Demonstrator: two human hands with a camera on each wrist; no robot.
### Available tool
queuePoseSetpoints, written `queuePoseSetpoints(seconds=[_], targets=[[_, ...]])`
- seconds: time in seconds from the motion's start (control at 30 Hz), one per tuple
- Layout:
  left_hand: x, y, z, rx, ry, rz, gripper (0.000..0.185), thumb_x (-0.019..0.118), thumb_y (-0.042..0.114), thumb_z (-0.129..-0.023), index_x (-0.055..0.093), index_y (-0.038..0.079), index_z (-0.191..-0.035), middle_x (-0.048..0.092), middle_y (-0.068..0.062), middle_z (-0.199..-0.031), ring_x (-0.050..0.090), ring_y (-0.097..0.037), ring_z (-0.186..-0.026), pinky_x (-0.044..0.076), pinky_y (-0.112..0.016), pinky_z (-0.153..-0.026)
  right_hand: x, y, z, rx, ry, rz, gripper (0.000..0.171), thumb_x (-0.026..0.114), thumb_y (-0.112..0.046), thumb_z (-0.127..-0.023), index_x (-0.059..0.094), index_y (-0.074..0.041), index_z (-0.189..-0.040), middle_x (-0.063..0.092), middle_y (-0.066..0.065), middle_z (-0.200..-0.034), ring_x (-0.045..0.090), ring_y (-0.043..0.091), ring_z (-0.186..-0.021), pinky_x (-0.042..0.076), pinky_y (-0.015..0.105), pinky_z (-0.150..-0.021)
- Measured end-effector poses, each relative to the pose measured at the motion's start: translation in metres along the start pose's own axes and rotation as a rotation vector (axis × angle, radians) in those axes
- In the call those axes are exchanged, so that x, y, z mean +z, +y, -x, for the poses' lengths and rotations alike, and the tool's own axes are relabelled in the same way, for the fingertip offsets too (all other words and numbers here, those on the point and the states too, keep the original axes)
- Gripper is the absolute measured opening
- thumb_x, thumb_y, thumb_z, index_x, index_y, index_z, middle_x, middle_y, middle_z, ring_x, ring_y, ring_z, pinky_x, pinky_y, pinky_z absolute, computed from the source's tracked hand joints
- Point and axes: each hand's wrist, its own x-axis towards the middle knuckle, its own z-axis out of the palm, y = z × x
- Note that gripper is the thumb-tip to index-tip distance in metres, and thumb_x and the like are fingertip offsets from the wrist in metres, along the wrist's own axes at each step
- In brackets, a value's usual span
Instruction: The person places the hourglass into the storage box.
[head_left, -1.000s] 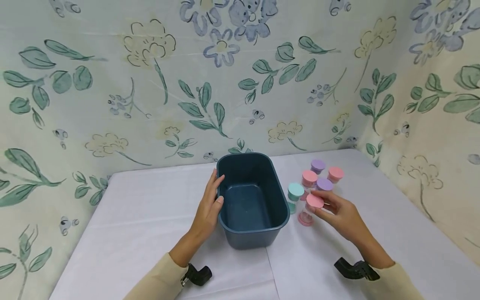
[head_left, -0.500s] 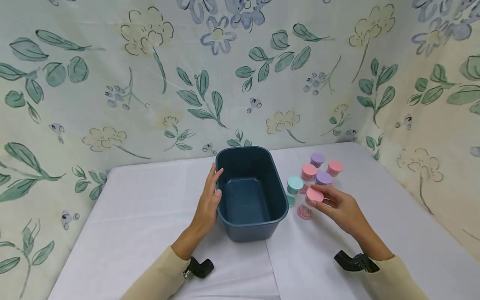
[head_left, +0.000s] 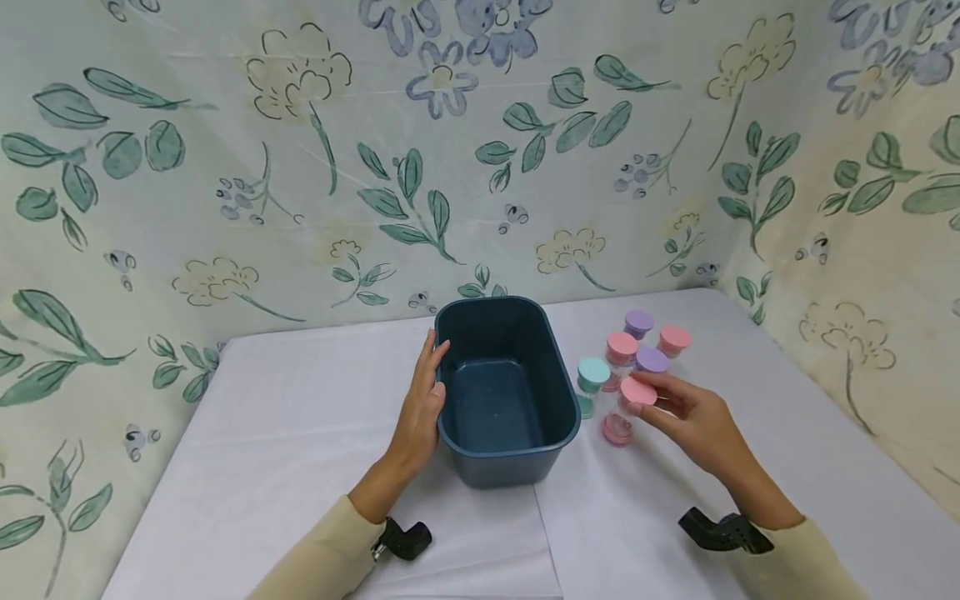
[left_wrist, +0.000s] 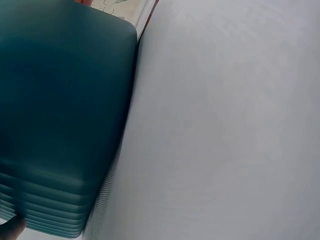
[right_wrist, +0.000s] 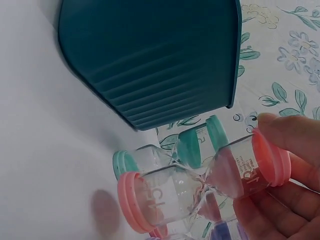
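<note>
left-wrist view blurred, bin (left_wrist: 60, 115) cut off

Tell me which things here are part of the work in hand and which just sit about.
In hand: pink-capped clear plastic sand timer pinched by right hand; dark teal plastic bin steadied by left hand.
Sitting about: teal-capped timer; two purple-capped timers; two other pink-capped timers; white table.

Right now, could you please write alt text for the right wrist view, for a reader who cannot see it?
A right hand pinches the top cap of a pink-capped sand timer, lifted just off the white table. A teal-capped timer stands just behind it, beside a dark teal ribbed tub.
</note>
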Motion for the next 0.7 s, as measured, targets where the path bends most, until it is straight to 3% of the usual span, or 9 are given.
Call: queuePoseSetpoints(seconds=[0.17, 0.37, 0.57, 0.7], targets=[[0.006, -0.004, -0.009, -0.003, 0.024, -0.012, 0.059, 0.021, 0.04, -0.102, 0.022, 0.013, -0.154, 0.003, -0.005, -0.162, 0.004, -0.021, -0.148, 0.013, -0.067, -0.109, -0.011, 0.005, -0.018, -0.041, -0.008, -0.02, 0.048, 0.074, -0.022, -0.085, 0.061, -0.009, -0.129, 0.065, 0.012, -0.122, 0.053, -0.014, -0.101, 0.045, 0.006, -0.079], [0.005, -0.005, -0.013, -0.021, 0.025, -0.018, 0.058, 0.021, 0.044, -0.101, 0.021, 0.02, -0.154, 0.002, -0.001, -0.163, 0.004, -0.02, -0.148, 0.013, -0.067, -0.109, -0.019, 0.0, -0.027, -0.062, -0.019, -0.019, 0.048, 0.074, -0.02, -0.085, 0.06, -0.01, -0.131, 0.064, 0.012, -0.123, 0.052, -0.016, -0.101, 0.045, 0.006, -0.079], [0.005, -0.006, -0.015, -0.024, 0.032, 0.006, 0.059, 0.022, 0.04, -0.102, 0.023, 0.012, -0.154, 0.003, -0.003, -0.163, 0.004, -0.021, -0.148, 0.011, -0.068, -0.109, -0.029, -0.011, -0.033, -0.05, -0.036, 0.003, 0.049, 0.073, -0.022, -0.086, 0.059, -0.004, -0.13, 0.064, 0.016, -0.122, 0.051, -0.018, -0.096, 0.047, 0.007, -0.075], [0.007, -0.006, -0.017, -0.035, 0.039, 0.028, 0.058, 0.023, 0.038, -0.101, 0.025, 0.013, -0.153, 0.004, -0.003, -0.163, 0.003, -0.02, -0.148, 0.01, -0.067, -0.109, -0.034, -0.017, -0.037, -0.039, -0.04, -0.006, 0.049, 0.072, -0.021, -0.087, 0.059, -0.002, -0.13, 0.064, 0.018, -0.121, 0.053, -0.016, -0.094, 0.048, 0.008, -0.074]])
